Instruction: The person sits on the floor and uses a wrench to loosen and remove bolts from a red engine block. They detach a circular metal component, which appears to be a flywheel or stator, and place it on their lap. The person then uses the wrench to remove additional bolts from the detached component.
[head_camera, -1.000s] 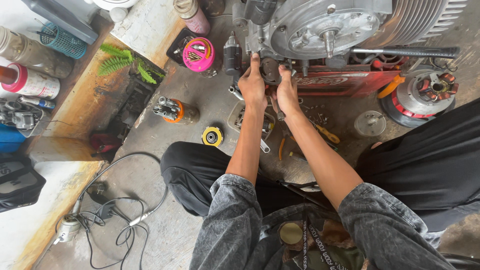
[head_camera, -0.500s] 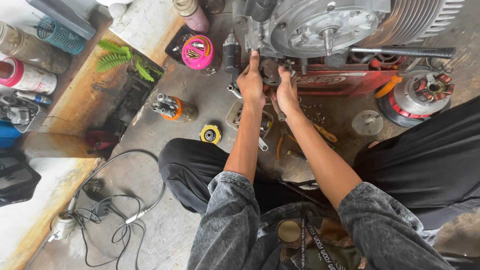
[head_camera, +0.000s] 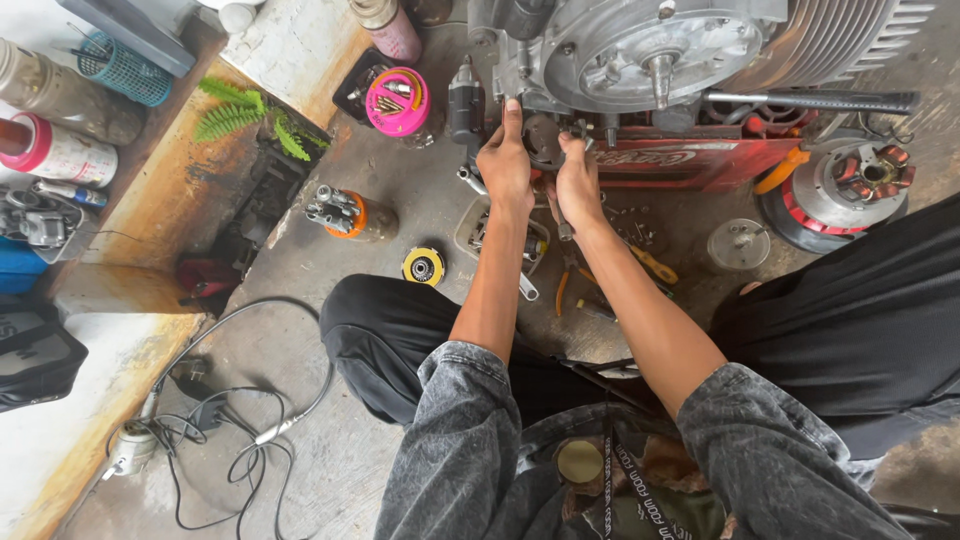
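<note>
Head view shows both forearms stretched forward, left hand (head_camera: 505, 160) and right hand (head_camera: 578, 183) side by side at the underside of the grey engine (head_camera: 640, 50). It sits on a red stand (head_camera: 690, 165) on the floor, finned cylinder pointing right, long axis left-right. Both hands' fingers curl onto its lower edge; whether they clamp anything I cannot tell.

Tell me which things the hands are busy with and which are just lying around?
Busy with:
- left hand and right hand, both pressed to the lower edge of the grey engine; whether the fingers grip a part is unclear

Lying about:
- pink tub of screws
- yellow round tool
- orange-handled pliers
- green fern
- tangled cables
</note>
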